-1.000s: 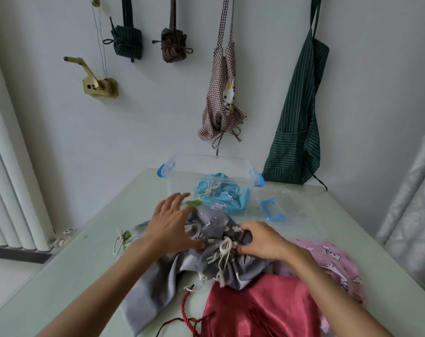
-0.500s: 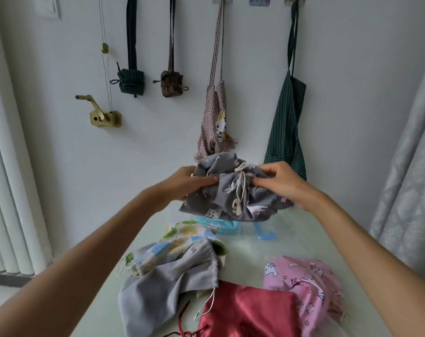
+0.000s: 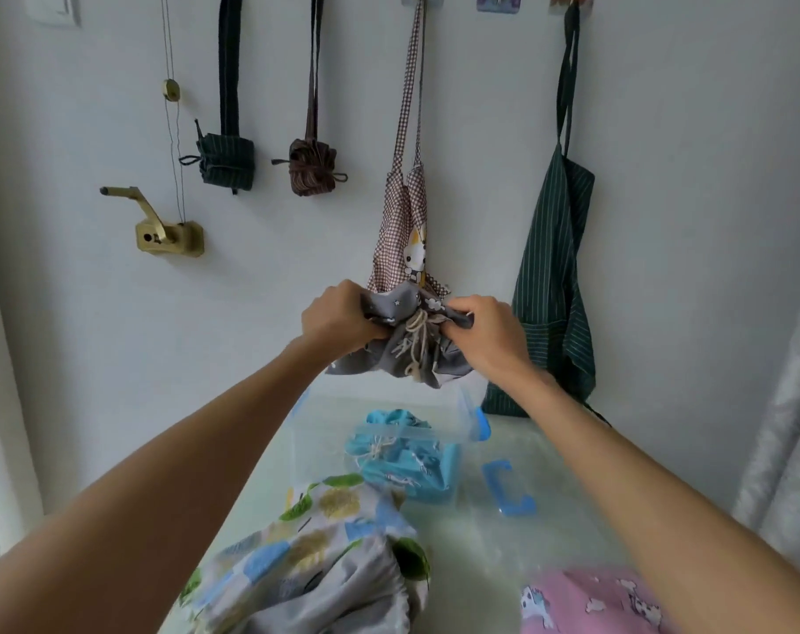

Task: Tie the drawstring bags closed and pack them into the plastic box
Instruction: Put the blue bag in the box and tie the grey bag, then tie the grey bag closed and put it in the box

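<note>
Both hands are held up high and out in front, and they hold a grey bag [image 3: 400, 354] between them. The left hand [image 3: 338, 315] has its fingers curled tight on the left side of the bag's top. The right hand [image 3: 485, 331] has its fingers curled tight on the right side. The top of the bag is bunched up between the two hands, and a pale string [image 3: 418, 343] is knotted there and hangs down the front of the bag. The rest of the bag hangs down below the hands in the air. Right under the hands sits a clear plastic box [image 3: 462, 416] with blue clips on the table [image 3: 471, 542]. A blue bag [image 3: 400, 455] with its own tied string lies inside the box. A clear lid with a blue handle [image 3: 508, 494] lies on the table, below the right hand and beside the box. Under the left arm lies a bag with green, blue and yellow spots [image 3: 306, 569]. Under the right arm lies a pink bag [image 3: 590, 604] with little animals on it. Behind the hands, on the wall, hang a brown checked apron [image 3: 407, 221] and a green striped apron [image 3: 553, 276].
</note>
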The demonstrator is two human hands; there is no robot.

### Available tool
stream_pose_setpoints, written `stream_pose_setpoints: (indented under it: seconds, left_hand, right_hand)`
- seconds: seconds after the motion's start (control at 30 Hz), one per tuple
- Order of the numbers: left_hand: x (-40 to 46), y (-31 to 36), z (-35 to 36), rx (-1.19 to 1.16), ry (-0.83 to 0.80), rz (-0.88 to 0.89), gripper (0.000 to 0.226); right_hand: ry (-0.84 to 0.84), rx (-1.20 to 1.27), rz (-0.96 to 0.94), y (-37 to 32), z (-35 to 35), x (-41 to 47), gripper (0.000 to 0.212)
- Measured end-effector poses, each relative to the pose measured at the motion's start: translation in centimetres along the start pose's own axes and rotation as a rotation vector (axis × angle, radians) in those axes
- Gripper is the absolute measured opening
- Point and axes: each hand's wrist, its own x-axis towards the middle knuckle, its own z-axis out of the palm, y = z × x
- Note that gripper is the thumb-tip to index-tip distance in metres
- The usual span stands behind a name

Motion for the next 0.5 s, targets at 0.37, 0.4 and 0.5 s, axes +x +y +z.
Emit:
stream_pose_setpoints:
  seconds: [0.37,0.4,0.5]
  left_hand:
    - [1.3,-7.7,9.9,0.301,-0.861,-0.018,0.060]
    - [1.1,-8.0,10.0,0.262,-0.809,-0.022,0.058]
    - [-0.4,-7.7,8.4,0.126,-0.615,0.051,0.042]
  right_hand:
    - [-0.936,-0.077,0.178,5.8,9.8,-1.4,0.034]
    - [-0.894,-0.079,0.171,5.7,9.5,-1.4,0.033]
    - [-0.717,-0.064,0.136,5.6,7.2,-2.0,0.029]
